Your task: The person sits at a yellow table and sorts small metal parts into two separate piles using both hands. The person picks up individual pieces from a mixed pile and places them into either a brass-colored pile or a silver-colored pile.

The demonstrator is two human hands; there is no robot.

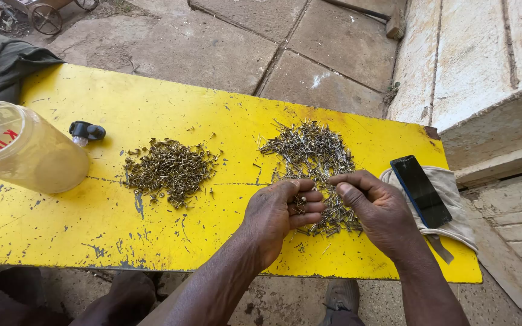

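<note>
While both hands work over the right pile of nails (312, 160) near the front edge of the yellow worktop (92, 223), the left hand (279, 214) is cupped around a few nails, and the right hand (373, 208) pinches at the pile. A smaller pile (170, 169) lies at the middle. A plastic jar (25, 148) lies at the left end, a phone (421, 190) on a cloth (457, 211) at the right end.

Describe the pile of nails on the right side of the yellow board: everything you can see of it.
The right pile of nails is a loose, tangled heap of thin, dull metal nails with small heads, spread flat on the chipped yellow board. Strays lie around its edges. Both hands rest on its near edge; the left hand cups a few nails.
</note>
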